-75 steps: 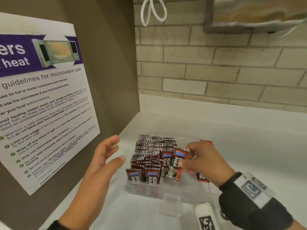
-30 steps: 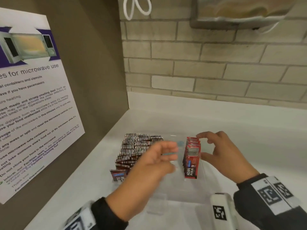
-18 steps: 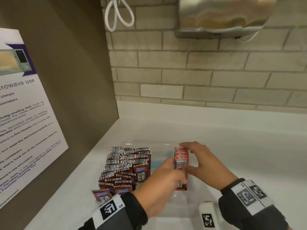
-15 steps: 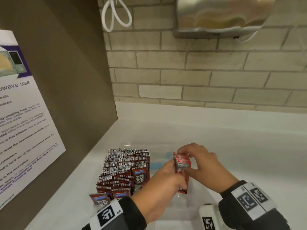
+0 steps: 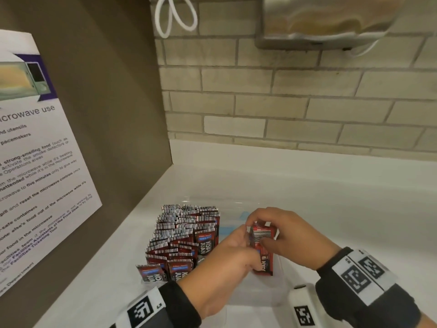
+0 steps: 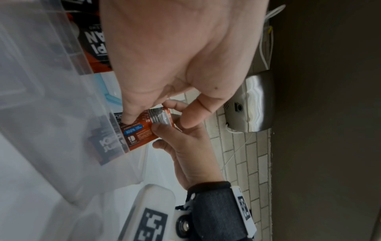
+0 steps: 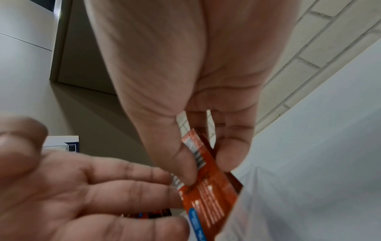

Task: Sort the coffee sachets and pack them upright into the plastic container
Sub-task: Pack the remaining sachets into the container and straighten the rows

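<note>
A clear plastic container (image 5: 260,294) stands on the white counter. Its left part holds a dense block of red and black coffee sachets (image 5: 184,235), packed upright. To the right, inside the container, stands a small stack of sachets (image 5: 264,263). My right hand (image 5: 262,229) pinches the stack's top edge between thumb and fingers. My left hand (image 5: 236,242) reaches across, its fairly straight fingertips pressing the stack's left face. The wrist views show the stack (image 6: 140,133) (image 7: 208,195) between my right hand (image 7: 204,163) and my left hand (image 6: 144,117).
A brown side panel with a microwave poster (image 5: 35,162) closes the left. A brick wall (image 5: 283,110) runs behind, with a steel dispenser (image 5: 331,17) and a white cord loop (image 5: 175,17) above. White counter (image 5: 343,209) stretches to the right.
My right hand left the big block and took the small stack on the right. My left hand crossed over and now touches that stack. The view has tilted up slightly.
</note>
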Demonstrator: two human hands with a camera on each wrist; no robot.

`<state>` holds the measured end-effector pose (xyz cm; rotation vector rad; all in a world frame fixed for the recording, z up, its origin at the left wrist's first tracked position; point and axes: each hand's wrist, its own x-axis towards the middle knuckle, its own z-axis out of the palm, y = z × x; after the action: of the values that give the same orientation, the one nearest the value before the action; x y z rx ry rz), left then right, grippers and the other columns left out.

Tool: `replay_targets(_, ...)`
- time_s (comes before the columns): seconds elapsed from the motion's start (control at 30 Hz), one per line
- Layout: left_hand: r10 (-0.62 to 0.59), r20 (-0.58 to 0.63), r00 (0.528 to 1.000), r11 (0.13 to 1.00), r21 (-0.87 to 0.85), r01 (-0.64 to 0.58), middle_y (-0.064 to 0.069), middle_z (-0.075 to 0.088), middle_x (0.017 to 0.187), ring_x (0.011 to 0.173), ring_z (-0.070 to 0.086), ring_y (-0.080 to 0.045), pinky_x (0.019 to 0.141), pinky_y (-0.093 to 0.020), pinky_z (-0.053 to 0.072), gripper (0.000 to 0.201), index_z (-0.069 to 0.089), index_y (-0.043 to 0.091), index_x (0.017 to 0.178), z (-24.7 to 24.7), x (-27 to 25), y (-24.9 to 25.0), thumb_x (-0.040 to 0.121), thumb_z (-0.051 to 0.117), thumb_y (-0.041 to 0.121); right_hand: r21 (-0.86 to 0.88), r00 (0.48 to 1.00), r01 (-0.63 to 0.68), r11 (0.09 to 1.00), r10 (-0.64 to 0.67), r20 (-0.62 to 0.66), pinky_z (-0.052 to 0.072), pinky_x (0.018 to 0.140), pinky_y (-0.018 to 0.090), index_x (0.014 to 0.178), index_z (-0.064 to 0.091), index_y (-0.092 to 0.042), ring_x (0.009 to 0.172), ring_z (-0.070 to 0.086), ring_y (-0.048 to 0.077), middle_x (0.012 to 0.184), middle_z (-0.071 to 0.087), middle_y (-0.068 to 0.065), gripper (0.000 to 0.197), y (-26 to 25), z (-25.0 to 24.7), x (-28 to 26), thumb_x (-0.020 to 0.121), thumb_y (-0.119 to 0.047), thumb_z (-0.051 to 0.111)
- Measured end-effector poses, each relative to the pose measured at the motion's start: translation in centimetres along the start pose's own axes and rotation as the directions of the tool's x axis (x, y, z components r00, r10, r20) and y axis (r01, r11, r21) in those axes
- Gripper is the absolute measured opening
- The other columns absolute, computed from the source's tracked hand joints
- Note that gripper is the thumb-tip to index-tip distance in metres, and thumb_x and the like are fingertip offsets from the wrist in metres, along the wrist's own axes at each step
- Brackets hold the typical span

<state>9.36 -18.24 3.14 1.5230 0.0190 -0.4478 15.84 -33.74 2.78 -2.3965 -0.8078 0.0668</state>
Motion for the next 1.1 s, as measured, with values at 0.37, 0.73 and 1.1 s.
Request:
replay_targets(0.37, -0.063, 0.028, 0.998, 0.997, 0.044, 0.061, 0.016, 0.049, 0.095, 0.091, 0.046, 0.003, 0.083, -0.022, 0.040, 0.063, 0.031, 0.032, 0.123, 0.5, 1.0, -0.7, 0.077, 0.048, -0.008, -0.088, 0.999, 0.004, 0.996, 0.000, 0.052, 0.045, 0.073, 0.016, 0.113, 0.051, -0.036, 0.081, 0.053, 0.003, 0.099, 0.055, -0.009, 0.041, -0.8, 0.4, -0.7, 0.082, -0.010, 0.058)
replay_targets(0.73, -0.036, 0.024, 0.999, 0.998, 0.054, 0.035, 0.005, 0.033, 0.151, 0.124, 0.043, -0.009, 0.088, -0.019, 0.039, 0.093, 0.007, 0.020, 0.152, -0.1, -0.6, 0.4, 0.074, 0.049, -0.011, -0.170, 0.998, -0.007, 0.985, 0.017, 0.054, 0.047, 0.073, 0.021, 0.097, 0.060, -0.021, 0.084, 0.056, 0.012, 0.092, 0.055, -0.006, 0.019, -1.9, -0.4, -0.5, 0.083, -0.010, 0.057)
replay_targets(1.1, 0.583, -0.026, 0.812, 0.795, 0.226, -0.563, 0.024, 0.055, 0.129, 0.126, 0.045, 0.007, 0.102, -0.022, 0.039, 0.051, 0.049, 0.043, 0.122, -3.7, -4.8, 5.6, 0.074, 0.065, 0.041, 0.332, 0.978, 0.153, 0.931, -0.190, 0.082, 0.050, 0.059, 0.021, 0.096, 0.063, -0.014, 0.065, 0.061, 0.010, 0.081, 0.068, -0.001, 0.020, -9.6, -8.8, -1.2, 0.084, 0.002, 0.063)
